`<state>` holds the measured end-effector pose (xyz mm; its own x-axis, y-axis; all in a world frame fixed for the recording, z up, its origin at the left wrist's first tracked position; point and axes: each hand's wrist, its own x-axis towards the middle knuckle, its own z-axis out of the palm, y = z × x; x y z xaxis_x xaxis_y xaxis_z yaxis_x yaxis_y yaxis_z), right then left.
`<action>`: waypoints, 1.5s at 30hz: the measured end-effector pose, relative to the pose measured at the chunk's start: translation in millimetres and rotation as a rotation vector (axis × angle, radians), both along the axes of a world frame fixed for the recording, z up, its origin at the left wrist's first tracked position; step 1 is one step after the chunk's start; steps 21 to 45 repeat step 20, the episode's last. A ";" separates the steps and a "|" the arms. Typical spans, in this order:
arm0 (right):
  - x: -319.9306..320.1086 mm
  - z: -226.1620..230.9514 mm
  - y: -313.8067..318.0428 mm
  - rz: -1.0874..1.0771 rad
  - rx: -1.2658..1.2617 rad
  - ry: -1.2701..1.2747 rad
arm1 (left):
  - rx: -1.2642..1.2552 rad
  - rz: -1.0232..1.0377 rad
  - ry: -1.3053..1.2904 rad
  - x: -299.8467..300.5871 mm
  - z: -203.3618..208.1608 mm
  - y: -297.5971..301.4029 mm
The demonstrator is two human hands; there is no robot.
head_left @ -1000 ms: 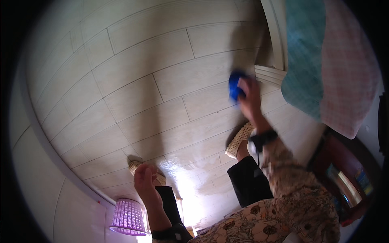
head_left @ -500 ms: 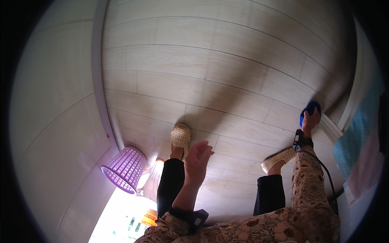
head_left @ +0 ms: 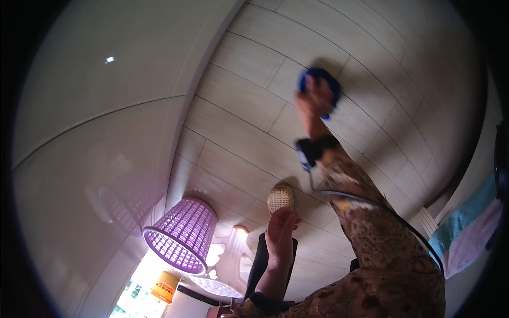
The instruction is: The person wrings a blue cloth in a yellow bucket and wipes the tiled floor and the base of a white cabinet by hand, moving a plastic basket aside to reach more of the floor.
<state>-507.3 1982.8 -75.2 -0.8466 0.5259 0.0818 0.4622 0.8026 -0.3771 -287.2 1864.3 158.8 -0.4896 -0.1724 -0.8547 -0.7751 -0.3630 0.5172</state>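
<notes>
A blue cloth (head_left: 335, 89) lies under my right hand (head_left: 314, 100), which presses it against the pale plank floor (head_left: 238, 122) at the upper middle. The fingers lie over the cloth and are blurred by motion. My left hand (head_left: 281, 230) hangs in the air, fingers loosely curled, with nothing seen in it. Below it in the picture is my leg, and just beyond shows a woven tan slipper (head_left: 280, 198) on my foot. Both wrists wear black straps; a cable runs along my right sleeve.
A purple perforated basket (head_left: 185, 233) stands at the left by the glossy wall panel (head_left: 106, 143). Beside it is a white plastic stool or chair (head_left: 230, 259). An orange container (head_left: 164, 286) sits near the bright opening. Teal and pink fabric (head_left: 466, 228) hangs at the right.
My right hand has swept the blue cloth from the far right across the floor to the upper middle. The view has turned and shifted; my left hand stays raised near the left slipper.
</notes>
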 end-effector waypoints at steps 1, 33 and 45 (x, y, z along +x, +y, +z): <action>-36.3 8.8 -39.3 0.078 -0.073 -0.047 | 0.015 0.008 -0.002 -9.3 1.0 -11.3; 98.2 14.2 103.0 0.516 -0.251 -0.054 | -0.059 -0.055 -0.023 5.6 2.3 23.3; 98.2 14.2 103.0 0.516 -0.251 -0.054 | -0.059 -0.055 -0.023 5.6 2.3 23.3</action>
